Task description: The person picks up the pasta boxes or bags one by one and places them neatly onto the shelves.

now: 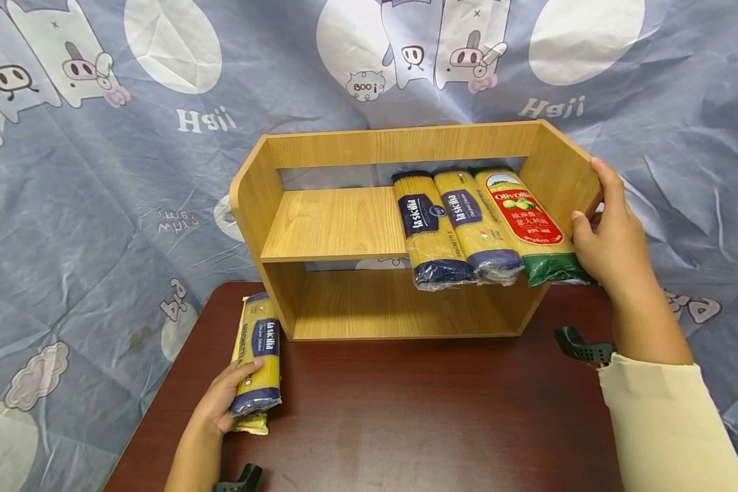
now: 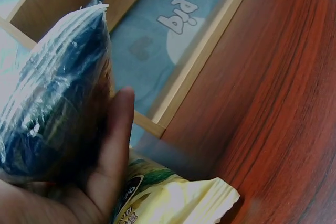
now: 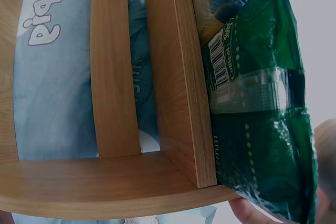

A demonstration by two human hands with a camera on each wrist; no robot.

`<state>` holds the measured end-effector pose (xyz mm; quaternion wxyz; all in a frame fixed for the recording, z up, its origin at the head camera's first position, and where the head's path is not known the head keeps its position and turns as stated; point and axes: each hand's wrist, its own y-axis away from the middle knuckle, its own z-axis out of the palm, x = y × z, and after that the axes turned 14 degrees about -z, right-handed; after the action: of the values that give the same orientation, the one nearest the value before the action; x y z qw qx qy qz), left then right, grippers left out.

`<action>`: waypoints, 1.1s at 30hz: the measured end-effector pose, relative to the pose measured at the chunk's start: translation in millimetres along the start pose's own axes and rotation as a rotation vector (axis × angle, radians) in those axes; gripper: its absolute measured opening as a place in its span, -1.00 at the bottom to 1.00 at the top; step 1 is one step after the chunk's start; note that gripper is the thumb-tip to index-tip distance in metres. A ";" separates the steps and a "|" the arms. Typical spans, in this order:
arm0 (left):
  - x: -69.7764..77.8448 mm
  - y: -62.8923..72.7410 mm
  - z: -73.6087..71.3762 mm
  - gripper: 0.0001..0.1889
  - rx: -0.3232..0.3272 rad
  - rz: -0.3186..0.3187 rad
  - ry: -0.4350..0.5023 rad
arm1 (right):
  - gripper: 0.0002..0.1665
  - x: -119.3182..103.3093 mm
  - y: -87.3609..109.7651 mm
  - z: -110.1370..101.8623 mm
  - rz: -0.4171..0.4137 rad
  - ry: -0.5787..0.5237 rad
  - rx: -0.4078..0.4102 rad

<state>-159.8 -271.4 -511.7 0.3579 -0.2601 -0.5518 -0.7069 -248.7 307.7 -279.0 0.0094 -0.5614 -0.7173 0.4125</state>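
At the left of the shelf, my left hand (image 1: 221,393) grips a spaghetti pack (image 1: 261,342) with a dark blue label, thumb across its front. In the left wrist view the blue end of this spaghetti pack (image 2: 58,98) is close to the camera, and a yellow packet (image 2: 184,200) lies beneath it. My right hand (image 1: 618,239) holds the right side panel of the wooden shelf (image 1: 566,160), thumb on the inner side. Near that thumb lies a red-labelled pasta pack (image 1: 529,212) with a green end (image 3: 252,145), which partly hides the hand in the right wrist view.
Two more blue-labelled spaghetti packs (image 1: 427,225) lie beside the red-labelled one on the upper board, their ends past its front edge. The two-tier shelf stands on a dark red table (image 1: 406,410) before a patterned cloth (image 1: 129,205).
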 end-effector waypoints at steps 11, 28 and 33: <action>-4.8 -3.6 -1.1 -0.65 -0.058 0.103 0.012 | -0.11 -0.5 -0.6 0.0 0.006 -0.011 0.001; -8.2 -3.9 -1.5 -0.59 -0.090 0.264 0.042 | -0.11 0.7 0.8 1.0 0.006 -0.002 0.008; -7.8 -2.2 -0.4 -0.52 -0.120 0.310 0.051 | -0.11 0.5 0.2 0.9 0.006 -0.004 0.002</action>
<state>-156.7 -269.8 -519.1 0.4604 -0.3448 -0.4525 -0.6815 -249.2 307.6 -279.9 0.0075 -0.5629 -0.7151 0.4145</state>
